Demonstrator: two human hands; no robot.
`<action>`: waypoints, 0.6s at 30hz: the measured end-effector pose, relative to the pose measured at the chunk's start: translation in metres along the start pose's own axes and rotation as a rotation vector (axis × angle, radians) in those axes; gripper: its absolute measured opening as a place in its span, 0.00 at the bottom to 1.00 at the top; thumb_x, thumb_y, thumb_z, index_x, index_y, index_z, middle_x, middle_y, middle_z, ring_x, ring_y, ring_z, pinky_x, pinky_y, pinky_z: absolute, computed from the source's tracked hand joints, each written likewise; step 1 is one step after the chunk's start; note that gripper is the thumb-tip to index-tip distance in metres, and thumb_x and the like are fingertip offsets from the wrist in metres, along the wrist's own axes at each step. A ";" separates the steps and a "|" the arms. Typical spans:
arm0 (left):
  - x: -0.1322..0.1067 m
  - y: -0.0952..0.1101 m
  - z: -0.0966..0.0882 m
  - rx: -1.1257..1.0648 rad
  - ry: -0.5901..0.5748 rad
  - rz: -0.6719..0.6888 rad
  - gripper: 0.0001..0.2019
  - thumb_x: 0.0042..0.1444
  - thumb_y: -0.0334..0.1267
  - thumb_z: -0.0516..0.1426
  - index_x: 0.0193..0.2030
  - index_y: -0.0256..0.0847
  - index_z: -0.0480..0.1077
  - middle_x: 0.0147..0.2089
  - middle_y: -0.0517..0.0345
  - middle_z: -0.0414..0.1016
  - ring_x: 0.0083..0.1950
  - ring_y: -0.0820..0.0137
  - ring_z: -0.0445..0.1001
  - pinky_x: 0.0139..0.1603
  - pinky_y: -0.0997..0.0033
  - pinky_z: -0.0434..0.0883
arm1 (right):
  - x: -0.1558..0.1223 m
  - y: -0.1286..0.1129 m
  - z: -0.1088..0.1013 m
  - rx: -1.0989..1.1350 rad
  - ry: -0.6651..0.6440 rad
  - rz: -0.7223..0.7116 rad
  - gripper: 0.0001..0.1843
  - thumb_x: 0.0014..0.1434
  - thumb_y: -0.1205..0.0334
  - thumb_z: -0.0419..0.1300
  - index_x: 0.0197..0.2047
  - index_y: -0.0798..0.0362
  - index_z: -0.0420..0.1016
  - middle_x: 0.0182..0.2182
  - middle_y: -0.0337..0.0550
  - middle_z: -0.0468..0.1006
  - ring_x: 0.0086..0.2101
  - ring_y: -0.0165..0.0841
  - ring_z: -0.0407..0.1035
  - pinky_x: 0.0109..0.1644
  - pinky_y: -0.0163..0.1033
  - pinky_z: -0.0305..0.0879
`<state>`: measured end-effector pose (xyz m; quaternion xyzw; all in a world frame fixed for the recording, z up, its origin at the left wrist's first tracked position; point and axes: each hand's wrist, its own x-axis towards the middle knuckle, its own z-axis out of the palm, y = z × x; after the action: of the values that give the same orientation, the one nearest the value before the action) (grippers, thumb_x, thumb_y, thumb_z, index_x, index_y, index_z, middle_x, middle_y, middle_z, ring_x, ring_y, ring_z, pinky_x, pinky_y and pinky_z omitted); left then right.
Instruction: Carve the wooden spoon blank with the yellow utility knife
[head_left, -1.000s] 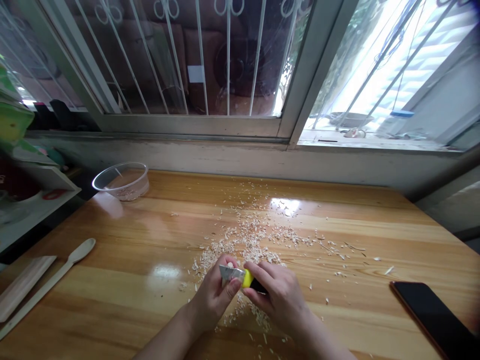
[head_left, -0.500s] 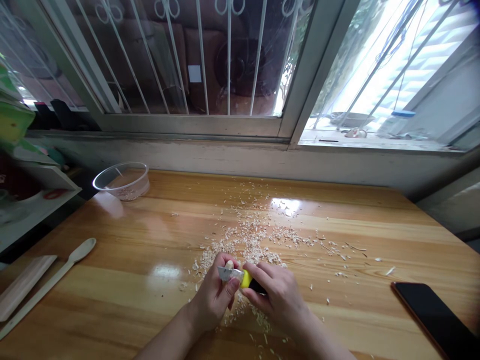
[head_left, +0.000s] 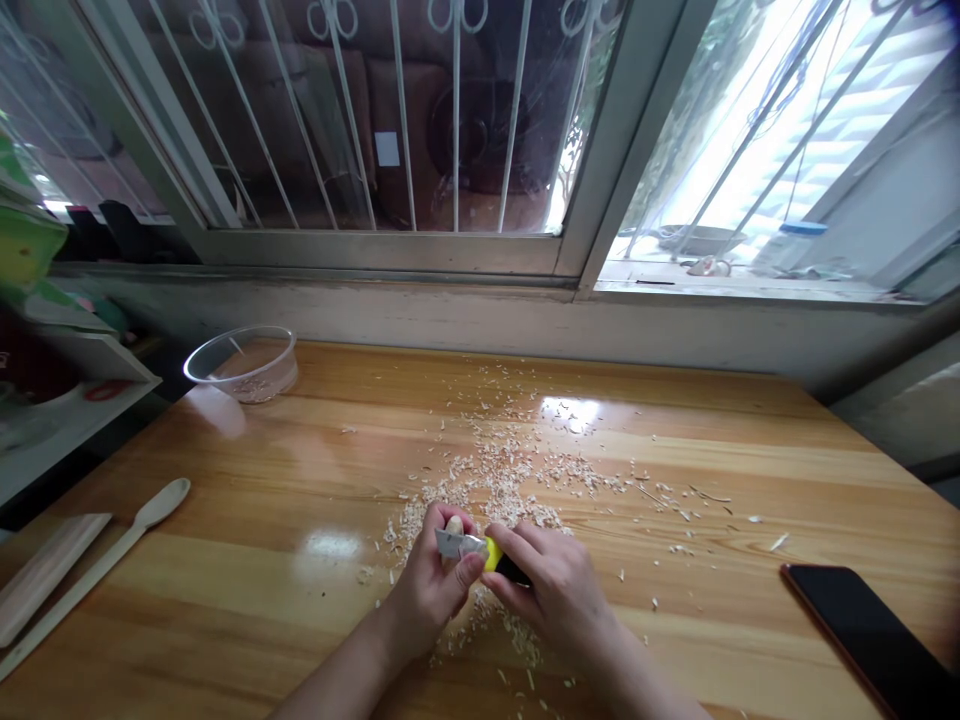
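My left hand (head_left: 431,590) is closed around a small pale wooden piece (head_left: 454,524) whose tip pokes out above my fingers. My right hand (head_left: 553,592) grips a utility knife (head_left: 480,549) with a yellow and black handle. Its short metal blade rests against the wood, with my left thumb pressed behind it. Both hands hover just above the wooden table (head_left: 300,480), over a spread of pale wood shavings (head_left: 510,470).
A clear plastic bowl (head_left: 241,362) stands at the back left. A wooden spoon (head_left: 97,565) and a flat wooden block (head_left: 41,575) lie at the left edge. A black phone (head_left: 870,635) lies at the right front. A barred window runs behind the table.
The knife blade and my hands have shifted slightly left and away; the tip of the wooden piece shows a little more above my left fingers.
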<state>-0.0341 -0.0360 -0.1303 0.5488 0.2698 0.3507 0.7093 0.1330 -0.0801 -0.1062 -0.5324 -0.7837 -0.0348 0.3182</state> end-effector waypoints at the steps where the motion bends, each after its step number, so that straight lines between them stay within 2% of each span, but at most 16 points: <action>1: 0.000 0.001 0.000 -0.006 -0.006 -0.001 0.14 0.57 0.50 0.55 0.40 0.44 0.56 0.28 0.69 0.57 0.17 0.85 0.51 0.15 0.83 0.50 | 0.000 0.000 0.000 0.002 -0.006 0.002 0.23 0.66 0.46 0.44 0.41 0.54 0.73 0.23 0.40 0.71 0.23 0.30 0.64 0.27 0.33 0.53; 6: 0.000 -0.001 0.001 0.013 -0.009 -0.006 0.14 0.59 0.51 0.52 0.39 0.44 0.55 0.26 0.71 0.57 0.16 0.85 0.53 0.15 0.84 0.52 | 0.001 -0.002 0.000 -0.014 0.005 0.015 0.23 0.66 0.46 0.44 0.41 0.53 0.73 0.23 0.40 0.72 0.22 0.29 0.64 0.27 0.33 0.53; 12: 0.001 -0.006 0.002 -0.084 0.021 -0.074 0.15 0.58 0.52 0.53 0.39 0.45 0.53 0.22 0.74 0.53 0.15 0.84 0.51 0.15 0.84 0.50 | 0.000 0.000 0.001 -0.043 0.030 0.045 0.23 0.66 0.47 0.45 0.42 0.55 0.73 0.26 0.42 0.74 0.23 0.30 0.66 0.27 0.33 0.54; 16: 0.004 0.000 0.003 -0.106 -0.029 -0.070 0.18 0.56 0.52 0.56 0.38 0.45 0.51 0.24 0.73 0.56 0.14 0.85 0.51 0.14 0.84 0.50 | 0.000 0.000 0.001 -0.010 -0.012 0.029 0.23 0.65 0.46 0.45 0.42 0.54 0.73 0.24 0.40 0.72 0.23 0.30 0.65 0.27 0.33 0.53; 18: 0.004 0.001 0.003 -0.099 -0.013 -0.049 0.17 0.56 0.52 0.56 0.38 0.45 0.52 0.25 0.72 0.57 0.15 0.85 0.52 0.14 0.85 0.51 | 0.001 -0.001 0.001 0.006 -0.037 0.015 0.23 0.65 0.46 0.45 0.41 0.53 0.73 0.23 0.40 0.72 0.23 0.29 0.64 0.27 0.33 0.53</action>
<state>-0.0294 -0.0343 -0.1284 0.5084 0.2609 0.3428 0.7456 0.1318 -0.0794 -0.1065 -0.5379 -0.7855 -0.0199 0.3055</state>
